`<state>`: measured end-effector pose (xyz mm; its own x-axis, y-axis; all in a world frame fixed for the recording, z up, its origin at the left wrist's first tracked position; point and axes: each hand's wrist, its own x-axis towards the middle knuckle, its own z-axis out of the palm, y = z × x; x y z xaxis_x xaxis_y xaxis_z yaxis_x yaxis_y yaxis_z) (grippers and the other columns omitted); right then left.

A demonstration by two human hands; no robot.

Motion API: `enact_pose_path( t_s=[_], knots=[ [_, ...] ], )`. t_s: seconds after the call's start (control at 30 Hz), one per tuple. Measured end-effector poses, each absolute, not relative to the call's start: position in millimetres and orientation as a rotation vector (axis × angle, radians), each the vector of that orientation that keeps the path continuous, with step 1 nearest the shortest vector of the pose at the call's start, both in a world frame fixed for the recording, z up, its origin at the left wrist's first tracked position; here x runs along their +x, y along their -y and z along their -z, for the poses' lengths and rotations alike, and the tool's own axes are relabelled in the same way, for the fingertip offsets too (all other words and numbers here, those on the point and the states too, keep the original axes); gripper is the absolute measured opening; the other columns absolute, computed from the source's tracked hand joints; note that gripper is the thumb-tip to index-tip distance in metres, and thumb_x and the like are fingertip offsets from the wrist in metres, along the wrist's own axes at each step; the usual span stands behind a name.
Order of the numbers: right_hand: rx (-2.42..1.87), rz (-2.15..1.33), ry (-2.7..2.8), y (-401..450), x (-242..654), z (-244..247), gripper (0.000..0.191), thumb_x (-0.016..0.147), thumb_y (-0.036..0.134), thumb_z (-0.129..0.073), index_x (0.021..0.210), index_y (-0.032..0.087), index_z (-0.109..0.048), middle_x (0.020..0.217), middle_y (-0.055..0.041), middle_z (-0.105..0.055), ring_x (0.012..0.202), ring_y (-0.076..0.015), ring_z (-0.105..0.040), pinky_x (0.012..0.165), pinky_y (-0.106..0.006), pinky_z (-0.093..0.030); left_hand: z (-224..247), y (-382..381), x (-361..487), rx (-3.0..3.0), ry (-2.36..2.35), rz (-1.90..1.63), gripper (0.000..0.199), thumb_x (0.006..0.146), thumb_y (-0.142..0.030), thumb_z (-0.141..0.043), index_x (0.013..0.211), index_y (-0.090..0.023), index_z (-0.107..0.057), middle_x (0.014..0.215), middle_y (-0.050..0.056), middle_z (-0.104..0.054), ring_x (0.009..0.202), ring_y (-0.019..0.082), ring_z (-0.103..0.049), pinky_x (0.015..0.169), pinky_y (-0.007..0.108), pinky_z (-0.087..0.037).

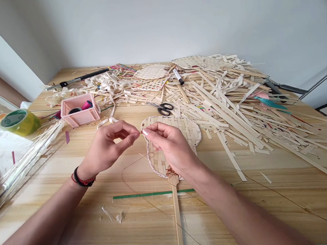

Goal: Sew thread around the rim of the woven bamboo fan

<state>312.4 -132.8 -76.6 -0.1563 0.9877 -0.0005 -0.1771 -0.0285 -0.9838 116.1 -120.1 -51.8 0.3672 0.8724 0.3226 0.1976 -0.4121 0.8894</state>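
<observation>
Meeting near 10 o'clock of woven fan; left hand, right hand each pinched closed, probably for precision; held item unclear.

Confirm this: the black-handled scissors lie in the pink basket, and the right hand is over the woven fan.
Not the pink basket: the head view shows the scissors on the table. The right hand is indeed over the woven fan.

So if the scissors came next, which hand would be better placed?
Probably the right hand: the scissors lie just beyond it, past the woven fan's far edge. The left hand is farther off to the side. Both look pinched closed, though, so neither seems free.
</observation>
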Motion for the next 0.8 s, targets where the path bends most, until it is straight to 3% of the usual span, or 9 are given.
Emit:
enact_pose_path(
  t_s=[0.27, 0.43, 0.8],
  knots=[
    [-0.989, -1.437, 1.168, 135.2, 311.6, 73.0, 0.031, 0.082, 0.049, -0.086, 0.082, 0.02, -0.073, 0.067, 0.0048, -0.051, 0.061, -0.0104, -0.038, 0.058, -0.029, -0.029, 50.1, 120.0, 117.1, 1.804, -0.962, -1.054, 0.011, 0.093, -0.027, -0.077, 0.091, -0.016, -0.079, 0.084, 0.004, -0.077, 0.074, 0.013, -0.068, 0.067, 0.023, -0.056],
    [-1.007, -1.413, 1.216, 136.4, 312.5, 71.9, 0.027, 0.086, 0.046, -0.081, 0.084, 0.02, -0.073, 0.069, 0.0033, -0.054, 0.063, -0.0115, -0.041, 0.056, -0.029, -0.029, 48.8, 120.2, 117.6, 1.765, -0.948, -1.057, 0.012, 0.091, -0.027, -0.079, 0.09, -0.016, -0.079, 0.084, 0.005, -0.077, 0.073, 0.013, -0.067, 0.067, 0.024, -0.056],
    [-1.039, -1.284, 1.361, 140.9, 312.3, 66.3, 0.02, 0.095, 0.039, -0.071, 0.086, 0.021, -0.07, 0.062, 0.006, -0.044, 0.056, -0.0112, -0.035, 0.053, -0.031, -0.021, 41.4, 122.7, 117.3, 1.656, -0.955, -1.01, 0.017, 0.089, -0.031, -0.082, 0.086, -0.015, -0.078, 0.076, 0.003, -0.069, 0.068, 0.013, -0.06, 0.063, 0.025, -0.05]
  ],
)
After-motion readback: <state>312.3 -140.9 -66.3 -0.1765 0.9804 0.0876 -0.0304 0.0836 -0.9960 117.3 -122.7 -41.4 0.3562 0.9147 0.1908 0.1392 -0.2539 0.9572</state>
